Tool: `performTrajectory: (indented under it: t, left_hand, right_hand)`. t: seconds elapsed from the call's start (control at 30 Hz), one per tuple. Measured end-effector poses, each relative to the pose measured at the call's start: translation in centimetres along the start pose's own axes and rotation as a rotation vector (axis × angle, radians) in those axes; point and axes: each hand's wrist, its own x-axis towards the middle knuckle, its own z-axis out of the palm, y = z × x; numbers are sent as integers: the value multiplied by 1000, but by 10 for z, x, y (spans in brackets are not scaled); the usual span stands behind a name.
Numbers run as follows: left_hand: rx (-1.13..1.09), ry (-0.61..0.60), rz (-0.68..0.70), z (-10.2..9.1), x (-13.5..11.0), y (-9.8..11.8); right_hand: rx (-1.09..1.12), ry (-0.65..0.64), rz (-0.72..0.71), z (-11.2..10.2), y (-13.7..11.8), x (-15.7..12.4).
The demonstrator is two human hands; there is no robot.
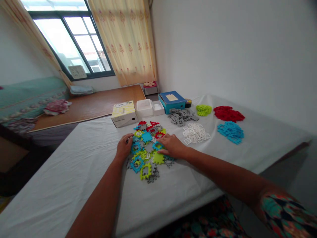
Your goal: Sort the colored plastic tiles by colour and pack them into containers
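Observation:
A mixed pile of flat interlocking plastic tiles (146, 150) in blue, lime, red, grey and white lies on a white-covered table (74, 172). My left hand (124, 145) rests on the pile's left edge, fingers curled down onto the tiles. On the right side of the pile lies my right hand (172, 145), fingers stretched flat over a blue tile. Neither hand lifts a piece.
Sorted heaps lie behind: grey tiles (182, 116), white tiles (195, 133), lime tiles (203, 109), red tiles (228, 113), blue tiles (230, 131). A tissue box (123, 114), white containers (148, 108) and a blue box (171, 100) stand along the far edge. A wall runs to the right.

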Motion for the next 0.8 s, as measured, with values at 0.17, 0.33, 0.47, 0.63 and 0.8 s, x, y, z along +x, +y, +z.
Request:
performTrajectory:
  t: [0.17,0.33,0.47,0.63,0.8]
  left_hand:
    - [6,-25,-4,-1,3,-5]
    - [40,-41,-28,-3,7,-8]
    - [83,-28,-35,-7,7,-8]
    - [108,-10,-46,-10,9,-10]
    - [153,-23,-53,-8,13,-11]
  right_hand:
    - [100,64,-13,12,1,4]
    - [51,50,-30,8,10,8]
    - [52,246,36,-18,14,0]
    - [88,594,221,-65,57,-73]
    - [-187,571,591,-73,124,-184]
